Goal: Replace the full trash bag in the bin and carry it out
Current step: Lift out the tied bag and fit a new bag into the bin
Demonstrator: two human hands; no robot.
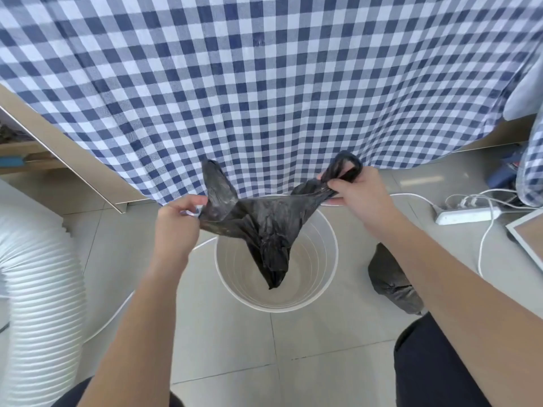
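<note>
At frame centre, a thin, crinkled black plastic bag (266,221) hangs point-down into a smooth, round white bin (326,259). The left hand (176,224) pinches one handle, the right hand (358,195) grips the other, stretching its top left-to-right. A filled dark bag (390,283) slumps at lower right.

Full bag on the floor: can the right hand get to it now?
Probably not yet: the right hand grips the new bag. The full bag lies unblocked beside the bin.

Two bare forearms (138,318); left hand (176,227) and right hand (363,201) bare too. Dark, near-black trousers (435,365), plain cloth, at lower edge.
</note>
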